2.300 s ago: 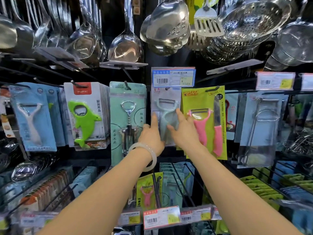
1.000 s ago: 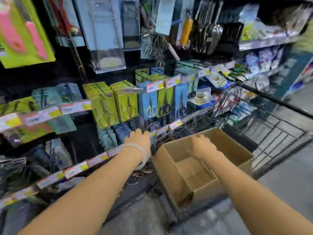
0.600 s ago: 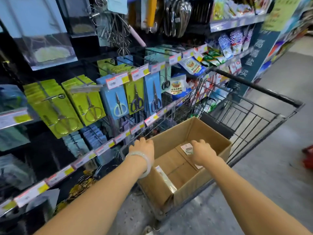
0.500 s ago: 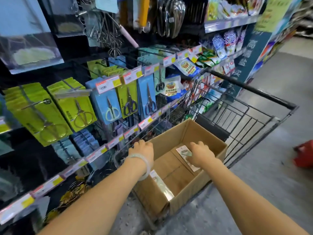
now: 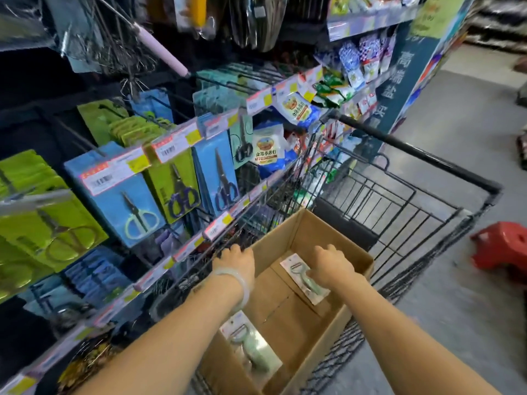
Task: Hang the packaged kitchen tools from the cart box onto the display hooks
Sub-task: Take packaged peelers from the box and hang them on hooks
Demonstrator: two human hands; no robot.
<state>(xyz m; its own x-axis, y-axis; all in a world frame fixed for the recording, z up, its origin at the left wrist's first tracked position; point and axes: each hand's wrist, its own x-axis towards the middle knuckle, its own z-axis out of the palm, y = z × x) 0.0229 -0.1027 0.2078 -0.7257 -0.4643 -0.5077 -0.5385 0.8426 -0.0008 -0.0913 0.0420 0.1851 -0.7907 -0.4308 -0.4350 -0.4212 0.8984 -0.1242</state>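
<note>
- Your right hand was down inside the cardboard box in the cart, fingers curled over the edge of a carded green peeler lying flat on the box floor; whether the card was already pinched could not be told.
- Your left hand rested at the box's near-left rim beside the cart's wire side, fingers bent forward and hidden, so its grasp could not be told either.
- A second packaged peeler leaned against the near wall of the box, partly under your left forearm.
- Risk: a flat card offered little edge, so a shallow pinch could have let it slip back or bent the backing.
- Risk: lifting past the box wall or wire side could have snagged the card's corner.
- Surroundings: packaged scissors hung on display hooks behind price tags just left of the cart; those tags and crowded hooks stood between the box and any free hook.
- A red stool sat on the floor to the right, well apart.
</note>
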